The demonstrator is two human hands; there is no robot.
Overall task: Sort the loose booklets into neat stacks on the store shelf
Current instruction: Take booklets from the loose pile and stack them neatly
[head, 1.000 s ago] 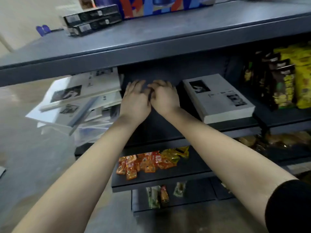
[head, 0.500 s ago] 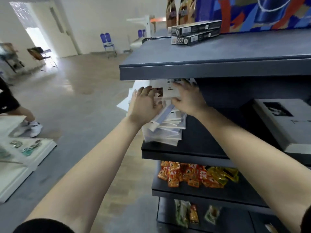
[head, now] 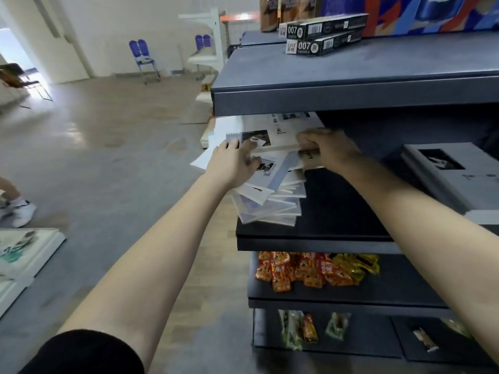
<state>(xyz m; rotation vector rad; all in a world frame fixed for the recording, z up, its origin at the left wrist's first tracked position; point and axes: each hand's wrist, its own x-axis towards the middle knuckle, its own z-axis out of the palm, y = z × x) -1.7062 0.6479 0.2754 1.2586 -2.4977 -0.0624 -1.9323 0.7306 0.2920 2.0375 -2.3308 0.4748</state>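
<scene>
A messy pile of white booklets [head: 272, 201] sits at the left end of the dark shelf [head: 337, 228], several hanging over its edge. On top lies a white booklet [head: 280, 128] with a small photo on its cover. My left hand [head: 233, 161] holds that top booklet at its near left corner, fingers over the cover. My right hand [head: 324, 148] grips the same booklet's near right edge, fingers curled round it. A neat stack of booklets [head: 453, 174] stands further right on the same shelf.
The shelf board above [head: 351, 85] overhangs the pile and carries two black "007" boxes [head: 324, 36]. Snack packets [head: 310, 271] lie on the lower shelves. Open floor stretches to the left, with a person's shoe [head: 19, 211] and white boards [head: 24, 252] there.
Both hands left the bare middle of the shelf, went left to the messy pile and took hold of its top booklet. The view swung left with them.
</scene>
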